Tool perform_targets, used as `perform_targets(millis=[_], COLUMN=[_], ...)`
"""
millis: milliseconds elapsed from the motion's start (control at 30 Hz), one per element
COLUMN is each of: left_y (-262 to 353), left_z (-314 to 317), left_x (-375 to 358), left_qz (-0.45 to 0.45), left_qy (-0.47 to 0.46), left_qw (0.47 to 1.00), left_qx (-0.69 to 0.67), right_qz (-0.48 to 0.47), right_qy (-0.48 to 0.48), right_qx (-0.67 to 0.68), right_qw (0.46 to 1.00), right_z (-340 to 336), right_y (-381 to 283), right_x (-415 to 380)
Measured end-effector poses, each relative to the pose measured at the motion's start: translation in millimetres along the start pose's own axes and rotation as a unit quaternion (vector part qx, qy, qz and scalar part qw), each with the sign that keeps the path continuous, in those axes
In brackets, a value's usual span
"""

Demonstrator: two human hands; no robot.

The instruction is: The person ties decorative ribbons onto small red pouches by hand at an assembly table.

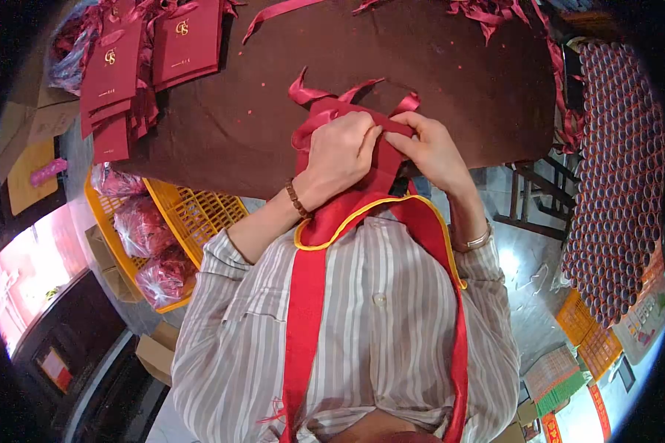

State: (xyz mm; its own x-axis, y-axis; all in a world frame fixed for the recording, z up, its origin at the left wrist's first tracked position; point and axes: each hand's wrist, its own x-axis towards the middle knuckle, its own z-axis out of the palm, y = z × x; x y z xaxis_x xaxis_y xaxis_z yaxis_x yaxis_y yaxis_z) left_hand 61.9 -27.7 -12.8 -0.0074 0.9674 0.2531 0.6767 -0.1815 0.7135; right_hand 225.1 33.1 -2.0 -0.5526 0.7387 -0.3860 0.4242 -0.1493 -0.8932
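Both hands meet over a dark red bag (383, 166) with red ribbons (310, 94), at the near edge of the brown table. My left hand (340, 151) has its fingers pinched together at the bag's upper part. Close beside it, my right hand (434, 151) pinches the bag's upper right edge. What lies between the fingertips is partly hidden. A red apron (309, 317) with yellow trim hangs from the neck, its top just below the bag.
Stacked red bags (188, 40) lie at the table's (273, 140) far left. A yellow crate (171, 306) with bagged red items stands lower left. More ribbons (495, 15) lie at the back right. Many small round items (621, 162) cover a surface at right, past a dark stool (528, 196).
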Motion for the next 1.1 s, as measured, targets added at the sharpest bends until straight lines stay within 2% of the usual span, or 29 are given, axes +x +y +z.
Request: perform_targets(millis=[167, 233, 533, 700, 900, 967, 1033, 1100], left_y=[-1, -1, 0, 1, -1, 1, 4, 3], left_z=[-3, -4, -7, -8, -6, -3, -4, -3], left_x=[-1, -1, -1, 1, -1, -3, -2, -10], left_qz=[0.010, 0.007, -0.038, 0.010, -0.016, 0.001, 0.046, 0.068], left_qy=[-0.002, 0.002, -0.001, 0.006, -0.011, 0.005, 0.020, -0.042], left_qw=[1.000, 1.000, 0.999, 1.000, 1.000, 1.000, 0.998, 0.988], left_qx=[0.000, 0.000, -0.033, 0.014, 0.006, 0.019, 0.050, 0.135], right_qz=[-0.023, 0.020, 0.017, 0.016, 0.026, 0.022, -0.061, -0.202], right_qy=[0.005, -0.004, -0.017, -0.012, -0.004, 0.001, 0.035, 0.060], right_qx=[-0.014, 0.007, 0.077, 0.036, 0.066, 0.063, -0.009, -0.122], right_qw=[1.000, 1.000, 0.997, 0.999, 0.997, 0.998, 0.997, 0.970], right_z=[1, 1, 2, 2, 2, 3, 2, 0], right_y=[-6, -15, -4, -4, -5, -3, 4, 8], right_x=[-1, -4, -3, -3, -4, -7, -5, -6])
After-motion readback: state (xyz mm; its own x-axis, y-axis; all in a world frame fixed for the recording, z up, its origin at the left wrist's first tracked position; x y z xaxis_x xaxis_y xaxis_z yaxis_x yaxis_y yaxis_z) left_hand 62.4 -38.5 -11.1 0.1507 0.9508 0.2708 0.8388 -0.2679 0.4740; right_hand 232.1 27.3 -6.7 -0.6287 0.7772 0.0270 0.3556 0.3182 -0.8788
